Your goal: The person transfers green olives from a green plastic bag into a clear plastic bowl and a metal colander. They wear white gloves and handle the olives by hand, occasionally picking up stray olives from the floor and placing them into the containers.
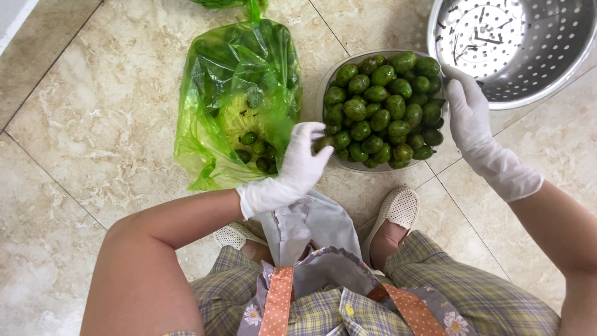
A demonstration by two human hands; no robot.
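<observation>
A bowl piled with several small green fruits stands on the tiled floor. My left hand, in a white glove, pinches one green fruit at the bowl's near left rim. My right hand, also gloved, rests flat against the bowl's right rim, fingers together and pointing away from me. To the left of the bowl lies a green plastic bag, open toward me, with a few green fruits inside near its mouth.
A perforated metal colander sits on the floor at the upper right, beside the bowl. My feet in pale slippers are just below the bowl. A pale wall edge shows at the upper left.
</observation>
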